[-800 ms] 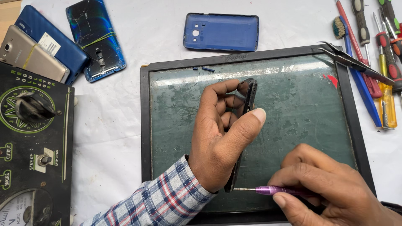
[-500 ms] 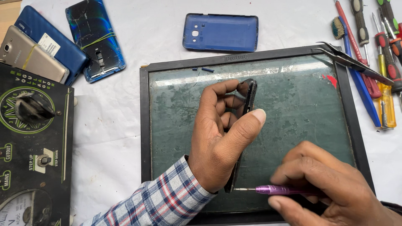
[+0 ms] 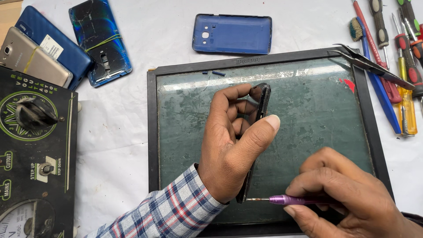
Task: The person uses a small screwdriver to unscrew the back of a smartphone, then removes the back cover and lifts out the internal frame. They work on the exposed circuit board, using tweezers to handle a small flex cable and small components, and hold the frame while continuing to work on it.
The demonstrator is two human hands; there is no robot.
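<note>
My left hand (image 3: 233, 145) grips a black phone (image 3: 262, 99) that stands on its long edge over the green work mat (image 3: 317, 114). Thumb and fingers clamp the phone from both sides. My right hand (image 3: 348, 194) holds a thin purple screwdriver (image 3: 291, 200) at the lower right. Its metal tip touches the phone's near end. Most of the phone is hidden behind my left hand.
A blue back cover (image 3: 232, 33) lies beyond the mat. Several phones (image 3: 99, 42) sit at the top left beside a black voltage regulator box (image 3: 33, 154). Tweezers (image 3: 374, 66), a brush and several screwdrivers (image 3: 405, 83) lie along the right edge.
My right hand has shifted slightly with the purple screwdriver at the phone's near end. My left hand and the phone have stayed in place.
</note>
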